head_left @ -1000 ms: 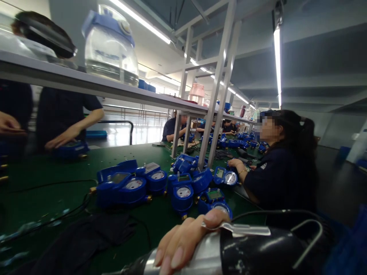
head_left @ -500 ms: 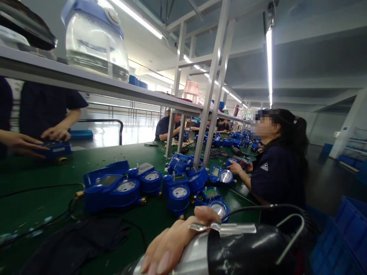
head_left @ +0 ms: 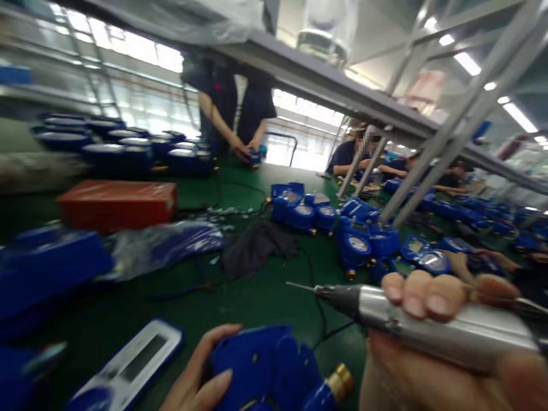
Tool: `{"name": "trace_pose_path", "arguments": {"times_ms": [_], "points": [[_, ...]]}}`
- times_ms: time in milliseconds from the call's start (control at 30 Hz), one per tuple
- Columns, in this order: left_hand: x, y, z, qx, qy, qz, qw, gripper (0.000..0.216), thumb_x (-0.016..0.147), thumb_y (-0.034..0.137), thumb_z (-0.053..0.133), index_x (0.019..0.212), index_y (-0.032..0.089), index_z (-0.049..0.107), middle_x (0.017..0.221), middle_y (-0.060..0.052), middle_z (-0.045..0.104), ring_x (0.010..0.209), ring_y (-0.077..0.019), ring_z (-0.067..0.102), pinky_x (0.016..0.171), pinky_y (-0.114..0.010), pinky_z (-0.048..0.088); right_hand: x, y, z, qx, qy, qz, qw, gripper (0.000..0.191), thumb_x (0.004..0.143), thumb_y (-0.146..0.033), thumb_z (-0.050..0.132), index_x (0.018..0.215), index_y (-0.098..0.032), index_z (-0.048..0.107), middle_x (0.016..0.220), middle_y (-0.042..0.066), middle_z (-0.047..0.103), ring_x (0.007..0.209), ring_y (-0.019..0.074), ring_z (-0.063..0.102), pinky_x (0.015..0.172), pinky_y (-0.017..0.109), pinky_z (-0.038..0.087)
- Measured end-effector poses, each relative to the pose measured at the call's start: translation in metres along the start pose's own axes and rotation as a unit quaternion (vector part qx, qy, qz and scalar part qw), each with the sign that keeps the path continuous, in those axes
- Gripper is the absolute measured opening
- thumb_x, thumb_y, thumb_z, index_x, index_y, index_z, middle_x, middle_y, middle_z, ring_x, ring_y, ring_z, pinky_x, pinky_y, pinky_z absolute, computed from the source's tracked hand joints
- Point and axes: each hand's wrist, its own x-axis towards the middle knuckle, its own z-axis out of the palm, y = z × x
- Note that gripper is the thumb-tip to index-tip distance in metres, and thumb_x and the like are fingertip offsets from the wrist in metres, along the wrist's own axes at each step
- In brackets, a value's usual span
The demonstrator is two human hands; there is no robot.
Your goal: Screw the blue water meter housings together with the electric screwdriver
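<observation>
My right hand (head_left: pixel 428 325) is wrapped round the silver barrel of an electric screwdriver (head_left: pixel 454 337). Its black nose and thin bit point left across the bench. At the bottom middle, my left hand (head_left: pixel 201 371) grips a blue water meter (head_left: pixel 261 365), thumb on its near face and a finger along its edge. A brass threaded fitting sticks out at the meter's right. The bit is above the meter and apart from it. Left of my left hand lies a white and blue handheld device (head_left: pixel 141 359) with a grey display.
Several blue meters (head_left: pixel 302 211) stand farther back on the green bench (head_left: pixel 257 297). A dark cloth (head_left: pixel 259 248), a plastic bag (head_left: pixel 171 245) and a red box (head_left: pixel 117 202) lie to the left. A shelf (head_left: pixel 342 80) on metal posts crosses above. Co-workers handle meters beyond.
The view has swung left and down. The screwdriver, earlier seen only from its rear end, now shows with its bit. My left hand and the meter it holds have come into view.
</observation>
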Motion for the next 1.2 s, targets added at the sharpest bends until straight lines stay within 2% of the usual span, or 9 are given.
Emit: {"name": "trace_pose_path", "arguments": {"times_ms": [67, 167, 233, 300, 333, 500, 867, 1067, 1200], "points": [[-0.013, -0.005, -0.002, -0.060, -0.054, -0.019, 0.997, 0.063, 0.077, 0.058, 0.057, 0.127, 0.025, 0.036, 0.114, -0.008, 0.059, 0.106, -0.0325, 0.058, 0.089, -0.045, 0.051, -0.004, -0.003, -0.008, 0.002, -0.015, 0.015, 1.000, 0.015, 0.077, -0.028, 0.071, 0.083, -0.020, 0.060, 0.060, -0.008, 0.045, 0.047, 0.0066, 0.038, 0.046, 0.025, 0.040], [-0.013, -0.005, -0.002, -0.070, -0.090, -0.011, 0.993, 0.061, 0.079, 0.053, 0.059, 0.126, 0.024, 0.034, 0.110, -0.008, 0.058, 0.103, -0.0309, 0.058, 0.089, -0.045, 0.049, -0.016, -0.007, -0.021, 0.020, -0.105, 0.045, 0.993, 0.020, 0.081, -0.020, 0.068, 0.066, -0.021, 0.055, 0.048, -0.009, 0.035, 0.036, 0.0056, 0.025, 0.037, 0.026, 0.034], [-0.012, -0.004, -0.001, -0.065, -0.099, -0.003, 0.993, 0.058, 0.081, 0.051, 0.057, 0.127, 0.024, 0.033, 0.110, -0.007, 0.057, 0.101, -0.0294, 0.058, 0.089, -0.044, 0.049, -0.026, -0.011, -0.025, -0.029, -0.165, 0.069, 0.983, 0.012, 0.084, -0.023, 0.063, 0.074, -0.024, 0.056, 0.048, -0.008, 0.036, 0.035, 0.0078, 0.027, 0.037, 0.028, 0.035], [-0.011, -0.004, 0.000, -0.051, -0.100, 0.008, 0.994, 0.058, 0.082, 0.051, 0.056, 0.127, 0.024, 0.032, 0.109, -0.006, 0.057, 0.099, -0.0286, 0.058, 0.089, -0.043, 0.048, -0.035, -0.014, -0.024, -0.105, -0.202, 0.097, 0.969, 0.006, 0.084, -0.030, 0.061, 0.084, -0.027, 0.056, 0.054, -0.006, 0.041, 0.042, 0.0112, 0.039, 0.043, 0.030, 0.041], [-0.012, -0.005, 0.000, -0.042, -0.097, 0.013, 0.994, 0.058, 0.082, 0.052, 0.055, 0.127, 0.024, 0.032, 0.108, -0.006, 0.057, 0.100, -0.0286, 0.058, 0.089, -0.043, 0.048, -0.040, -0.014, -0.022, -0.129, -0.218, 0.106, 0.962, 0.011, 0.082, -0.034, 0.062, 0.087, -0.027, 0.056, 0.058, -0.005, 0.044, 0.048, 0.0130, 0.045, 0.047, 0.032, 0.045], [-0.012, -0.011, 0.002, -0.012, -0.083, 0.038, 0.996, 0.057, 0.082, 0.050, 0.054, 0.127, 0.022, 0.034, 0.111, -0.007, 0.055, 0.105, -0.0287, 0.054, 0.094, -0.043, 0.044, -0.055, -0.007, -0.002, -0.160, -0.226, 0.138, 0.951, 0.029, 0.076, -0.038, 0.065, 0.100, -0.028, 0.053, 0.071, -0.002, 0.051, 0.067, 0.0191, 0.057, 0.059, 0.038, 0.051], [-0.008, -0.021, 0.006, -0.007, -0.059, 0.060, 0.996, 0.060, 0.080, 0.052, 0.056, 0.128, 0.021, 0.037, 0.122, -0.008, 0.055, 0.113, -0.0311, 0.051, 0.096, -0.042, 0.042, -0.080, 0.006, 0.038, -0.056, -0.153, 0.112, 0.980, 0.034, 0.079, -0.035, 0.060, 0.109, -0.022, 0.050, 0.071, -0.002, 0.054, 0.064, 0.0160, 0.051, 0.061, 0.035, 0.046], [-0.007, -0.021, 0.005, 0.001, -0.063, 0.074, 0.995, 0.058, 0.081, 0.049, 0.055, 0.128, 0.021, 0.037, 0.129, -0.010, 0.052, 0.118, -0.0323, 0.048, 0.103, -0.046, 0.036, -0.084, 0.013, 0.037, -0.059, -0.213, 0.139, 0.965, 0.036, 0.081, -0.033, 0.059, 0.114, -0.023, 0.046, 0.078, -0.001, 0.059, 0.072, 0.0166, 0.056, 0.073, 0.040, 0.048], [-0.009, -0.014, 0.005, -0.002, -0.052, 0.077, 0.996, 0.056, 0.081, 0.048, 0.055, 0.127, 0.020, 0.039, 0.130, -0.009, 0.052, 0.120, -0.0321, 0.047, 0.107, -0.047, 0.032, -0.088, 0.025, 0.038, -0.037, -0.202, 0.139, 0.969, 0.035, 0.081, -0.029, 0.056, 0.114, -0.023, 0.046, 0.080, -0.001, 0.059, 0.072, 0.0155, 0.056, 0.072, 0.038, 0.049]]}}
